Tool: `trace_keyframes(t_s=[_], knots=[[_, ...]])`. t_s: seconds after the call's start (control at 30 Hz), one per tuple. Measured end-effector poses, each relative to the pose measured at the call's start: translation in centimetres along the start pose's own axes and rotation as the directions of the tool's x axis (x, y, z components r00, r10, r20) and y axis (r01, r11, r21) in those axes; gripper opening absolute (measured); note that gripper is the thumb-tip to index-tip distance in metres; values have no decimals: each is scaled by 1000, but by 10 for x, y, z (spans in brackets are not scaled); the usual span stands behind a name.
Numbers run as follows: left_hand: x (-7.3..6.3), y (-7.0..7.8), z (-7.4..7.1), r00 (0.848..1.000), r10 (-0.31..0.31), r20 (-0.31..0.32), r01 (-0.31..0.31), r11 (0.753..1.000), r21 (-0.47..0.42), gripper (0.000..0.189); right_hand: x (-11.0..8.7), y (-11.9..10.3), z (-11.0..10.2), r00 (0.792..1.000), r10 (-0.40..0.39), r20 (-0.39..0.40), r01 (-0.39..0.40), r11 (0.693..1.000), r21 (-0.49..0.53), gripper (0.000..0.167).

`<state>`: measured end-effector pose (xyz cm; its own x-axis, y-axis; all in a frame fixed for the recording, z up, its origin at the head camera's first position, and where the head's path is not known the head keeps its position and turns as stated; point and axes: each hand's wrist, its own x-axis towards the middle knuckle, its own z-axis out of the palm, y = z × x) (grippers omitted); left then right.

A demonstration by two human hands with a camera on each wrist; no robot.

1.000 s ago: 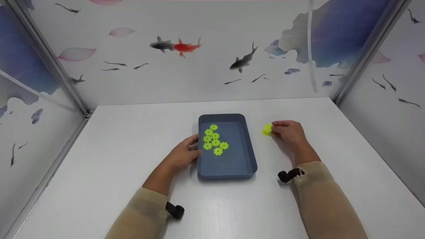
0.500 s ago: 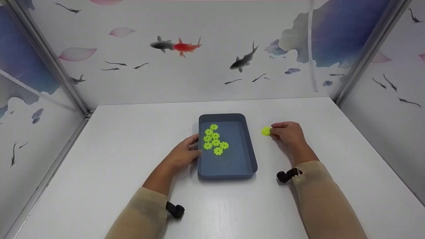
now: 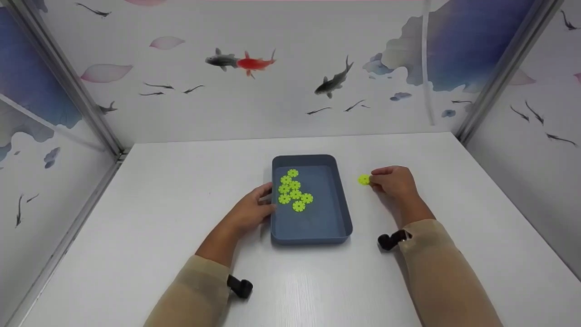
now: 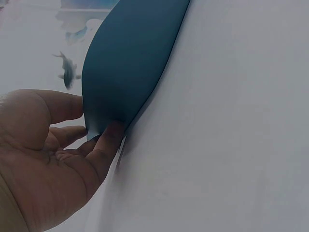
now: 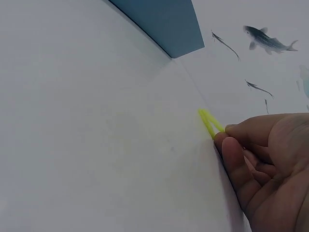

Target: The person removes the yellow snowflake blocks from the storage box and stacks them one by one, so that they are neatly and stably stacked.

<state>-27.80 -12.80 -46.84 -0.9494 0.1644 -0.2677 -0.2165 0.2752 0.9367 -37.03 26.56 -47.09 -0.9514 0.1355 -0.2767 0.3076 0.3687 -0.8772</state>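
Observation:
A grey-blue rectangular tray lies on the white table. On its floor, toward the left side, lie several yellow-green slotted plastic discs, flat and close together. My left hand holds the tray's left wall; in the left wrist view, thumb and fingers meet the wall at its lower end. To the right of the tray, my right hand pinches yellow slotted discs between thumb and fingertips, close over the table. The right wrist view shows them edge-on, as two thin strips meeting at one end.
White panels printed with fish and petals stand behind and on both sides of the table. Metal posts mark the corners. Small black cameras are strapped at both wrists, below beige sleeves.
The discs in my right hand turned from a fanned, blurred shape to a single round outline. My right hand shifted very slightly. The left hand, tray and discs inside stayed put.

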Motion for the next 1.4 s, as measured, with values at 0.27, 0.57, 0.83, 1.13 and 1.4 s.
trace_keyframes(t_s=[0.27,0.57,0.83,1.13,1.4], knots=[[1,0,0,1000,0,-1,0,1000,15,73,-2,-1,1,1000,11,-18,-12,999,-35,36],[0,1,-1,1000,3,-5,-3,1000,16,73,-1,-4,-1,1000,10,1,-10,1000,-14,40],[-1,-1,-1,1000,7,9,-7,1000,0,71,-10,-19,7,1000,-16,-6,17,997,80,41],[-1,1,-2,1000,8,4,-8,1000,19,71,-28,-49,26,991,-120,54,112,985,132,45],[-1,0,-2,1000,9,13,-9,1000,11,71,-54,-78,51,932,-267,245,254,963,83,36]])
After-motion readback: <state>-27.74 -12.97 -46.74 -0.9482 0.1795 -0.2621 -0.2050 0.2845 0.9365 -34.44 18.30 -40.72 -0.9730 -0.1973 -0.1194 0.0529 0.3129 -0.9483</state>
